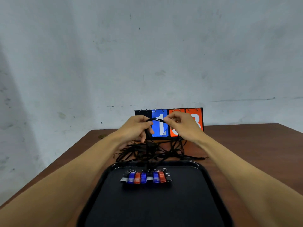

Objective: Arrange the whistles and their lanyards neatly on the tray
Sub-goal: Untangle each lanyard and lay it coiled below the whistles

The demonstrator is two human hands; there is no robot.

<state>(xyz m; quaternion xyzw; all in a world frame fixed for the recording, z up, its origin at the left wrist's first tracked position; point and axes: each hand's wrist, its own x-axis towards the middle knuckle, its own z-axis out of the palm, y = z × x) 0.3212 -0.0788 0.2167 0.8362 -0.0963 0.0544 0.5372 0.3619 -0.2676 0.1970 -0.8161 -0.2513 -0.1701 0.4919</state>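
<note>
Both left hand and right hand pinch lanyards (taut between them).

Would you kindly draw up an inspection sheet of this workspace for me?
Surface: brown table, black tray on it.
Job's things: eight whistles in a row on the tray; black lanyards tangled across its far rim onto the table.
Clutter: flip scoreboard at the back.
Hands: left hand and right hand both pinch a raised lanyard strand.
Cables: nothing seen.
Surroundings: stained grey wall.
</note>
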